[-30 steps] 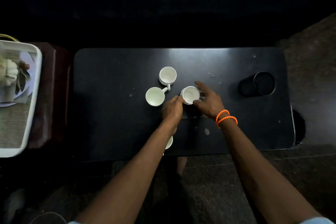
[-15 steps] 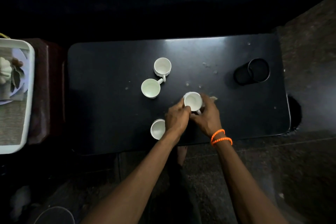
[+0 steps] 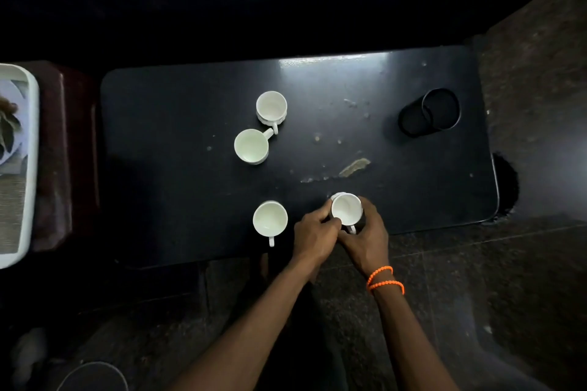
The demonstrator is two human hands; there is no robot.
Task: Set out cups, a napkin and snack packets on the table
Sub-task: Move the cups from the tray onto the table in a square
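Several white cups stand upright on a black table (image 3: 190, 200). One cup (image 3: 346, 209) sits near the front edge, its handle toward me. My left hand (image 3: 314, 236) grips its left side and my right hand (image 3: 368, 238), with orange bead bracelets at the wrist, curls round its right side and handle. Another cup (image 3: 270, 219) stands just left of my left hand. Two more cups (image 3: 271, 106) (image 3: 251, 146) stand close together mid-table. No napkin or snack packet lies on the table.
A black cylindrical holder (image 3: 428, 113) lies on its side at the table's far right. A white tray (image 3: 22, 168) with patterned items rests on a dark red stand to the left. Crumbs and a smear (image 3: 354, 167) mark the table centre. Dark stone floor lies around.
Both hands have drawn the held cup from beside the mid-table pair toward me, down to the front edge. The cup to its left has come fully into view.
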